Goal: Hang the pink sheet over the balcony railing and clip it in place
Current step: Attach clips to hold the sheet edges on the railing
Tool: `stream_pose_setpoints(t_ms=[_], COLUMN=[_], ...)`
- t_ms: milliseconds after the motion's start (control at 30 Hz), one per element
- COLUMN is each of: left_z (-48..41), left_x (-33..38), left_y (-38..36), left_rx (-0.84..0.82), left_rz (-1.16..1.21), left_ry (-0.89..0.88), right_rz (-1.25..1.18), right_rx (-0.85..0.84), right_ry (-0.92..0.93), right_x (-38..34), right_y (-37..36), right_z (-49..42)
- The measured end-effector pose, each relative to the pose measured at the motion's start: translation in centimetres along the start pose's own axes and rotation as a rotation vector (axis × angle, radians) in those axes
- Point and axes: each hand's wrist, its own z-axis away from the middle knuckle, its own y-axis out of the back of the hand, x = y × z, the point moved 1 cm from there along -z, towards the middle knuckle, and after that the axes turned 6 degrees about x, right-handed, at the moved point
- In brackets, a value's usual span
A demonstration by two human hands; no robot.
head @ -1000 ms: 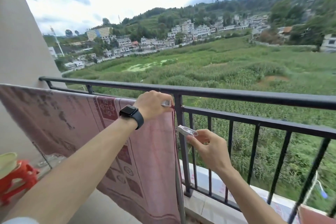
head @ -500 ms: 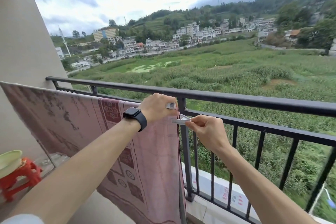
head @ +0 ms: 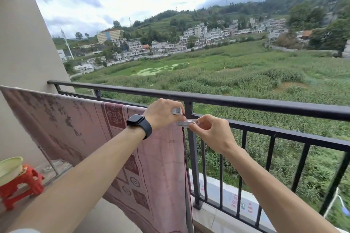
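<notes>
The pink sheet (head: 151, 157) hung over the lower rail (head: 265, 128), its edge by the post (head: 191, 147). The left hand (head: 162, 113) pinned that corner, gripping 1 clip (head: 177, 110); the right hand (head: 212, 132) pinched another clip (head: 186, 123) onto it, likely against wind.

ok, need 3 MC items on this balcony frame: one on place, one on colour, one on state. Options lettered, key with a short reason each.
1. Where does the pink sheet hang?
A. top rail
B. lower rail of the railing
C. the stool

2. What colour is the stool?
A. red
B. blue
C. black

3. What is the right hand doing?
A. hanging free
B. gripping a baluster
C. pinching a white clip at the sheet's right edge

Key: 1 B, the sheet drapes below the top rail; 2 A, it is red plastic; 3 C, the fingers hold the clip next to the left hand.
</notes>
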Motion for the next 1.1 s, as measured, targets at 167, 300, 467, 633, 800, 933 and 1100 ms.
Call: stream_pose_setpoints(t_ms=[167, 300, 467, 633, 800, 933, 1100], left_z=[0.2, 1.8, 7.6, 13.2, 19.7, 23.4, 24.9], left_x=[0.4, 0.5, 0.1, 1.8, 4.2, 5.9, 7.4], left_y=[0.1, 0.0, -2.6, -9.8, -18.0, -22.8, -25.6], left_rx=[-0.032, 0.104, 0.020, -0.291, -0.256, -0.291, -0.321], left_rz=[0.036, 0.144, 0.370, 0.766, 1.017, 1.171, 1.310], left_ry=[0.040, 0.094, 0.269, 0.574, 0.835, 1.033, 1.156], right_rz=[-0.015, -0.039, -0.199, -0.506, -0.567, -0.586, -0.632], right_rx=[-0.040, -0.099, -0.101, -0.239, -0.256, -0.226, -0.169], right_ry=[0.015, -0.032, -0.174, -0.503, -0.823, -0.936, -1.028], right_x=[-0.5, 0.3, 2.4, 5.3, 9.5, 11.6, 12.9], right_y=[0.3, 0.8, 0.7, -1.9, -5.0, -5.9, -6.0], right_z=[-0.1, 0.5, 4.6, 12.1, 20.5, 24.4, 26.6])
